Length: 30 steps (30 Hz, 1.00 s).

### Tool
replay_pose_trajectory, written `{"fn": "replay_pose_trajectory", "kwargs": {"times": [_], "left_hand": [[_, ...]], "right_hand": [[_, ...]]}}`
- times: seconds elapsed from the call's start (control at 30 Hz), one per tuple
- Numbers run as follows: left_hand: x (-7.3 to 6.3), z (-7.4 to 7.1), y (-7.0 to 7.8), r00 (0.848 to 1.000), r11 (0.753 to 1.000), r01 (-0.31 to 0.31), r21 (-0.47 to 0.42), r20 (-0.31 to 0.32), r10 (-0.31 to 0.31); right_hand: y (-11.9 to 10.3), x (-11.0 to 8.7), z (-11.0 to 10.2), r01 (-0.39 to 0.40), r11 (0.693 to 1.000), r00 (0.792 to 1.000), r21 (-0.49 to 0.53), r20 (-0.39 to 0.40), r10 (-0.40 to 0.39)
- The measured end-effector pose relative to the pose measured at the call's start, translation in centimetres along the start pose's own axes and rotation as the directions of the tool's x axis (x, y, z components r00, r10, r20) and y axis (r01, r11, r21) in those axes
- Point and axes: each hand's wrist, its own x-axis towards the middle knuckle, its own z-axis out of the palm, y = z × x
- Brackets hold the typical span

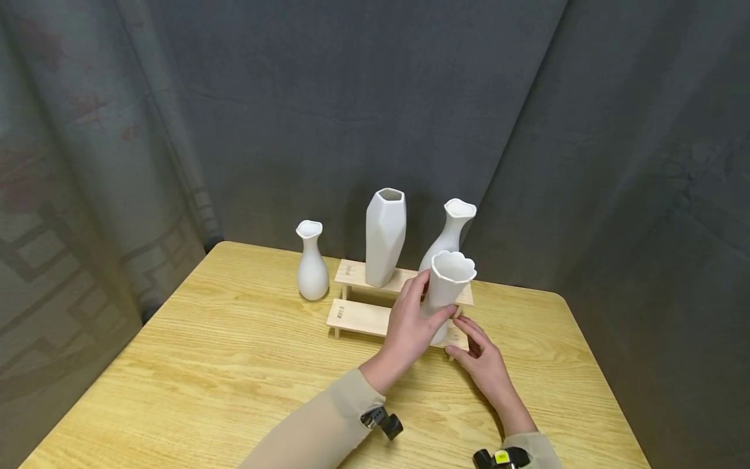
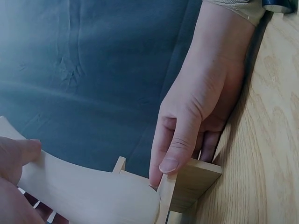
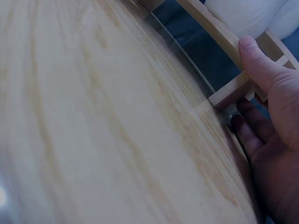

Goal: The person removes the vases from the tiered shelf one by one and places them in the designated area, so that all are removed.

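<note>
Gripping the scalloped-rim vase (image 1: 446,286) around its body, the left hand (image 1: 410,329) holds it upright over the lower tier of the wooden step stand (image 1: 359,316), at the stand's right end. Right hand (image 1: 483,361) — fingers fairly straight, holding nothing — rests against that same right end, thumb on the edge. Behind on the stand's upper tier: faceted vase (image 1: 385,236), wavy-necked vase (image 1: 451,231); small vase (image 1: 311,260) on the table (image 1: 222,365) left of the stand.

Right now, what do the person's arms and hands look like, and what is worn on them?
Both hands, the left hand and the right hand, are bare, without gloves or rings visible. Each arm wears a long beige sleeve ending at the wrist. A small black device sits at the left cuff; the one at the right cuff shows a yellow mark.
</note>
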Motion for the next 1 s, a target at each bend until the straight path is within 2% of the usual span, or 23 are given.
{"fn": "replay_pose_trajectory", "kwargs": {"times": [0.23,0.4,0.7,0.83,1.0], "left_hand": [[-0.1,-0.6,0.1,1.000,1.000,-0.013,0.012,-0.004,0.013],[-0.3,-1.8,0.6,0.999,0.999,-0.047,-0.018,0.014,0.048],[-1.2,-5.4,0.9,0.997,0.996,-0.070,-0.056,0.038,0.072],[-1.9,-7.1,0.7,0.997,0.996,-0.059,-0.066,0.048,0.062],[-2.5,-9.7,0.1,0.999,0.997,-0.040,-0.062,0.022,0.041]], "right_hand": [[-0.1,-0.1,0.0,-0.014,1.000,1.000,-0.016,0.002,0.014],[0.0,0.0,-0.1,-0.016,1.000,1.000,-0.022,-0.005,0.016],[0.3,0.0,-0.2,-0.008,1.000,1.000,-0.005,0.002,0.008],[0.3,0.1,-0.2,-0.008,1.000,1.000,-0.008,0.004,0.008],[0.3,0.1,-0.1,0.004,1.000,1.000,0.002,0.008,-0.004]]}}
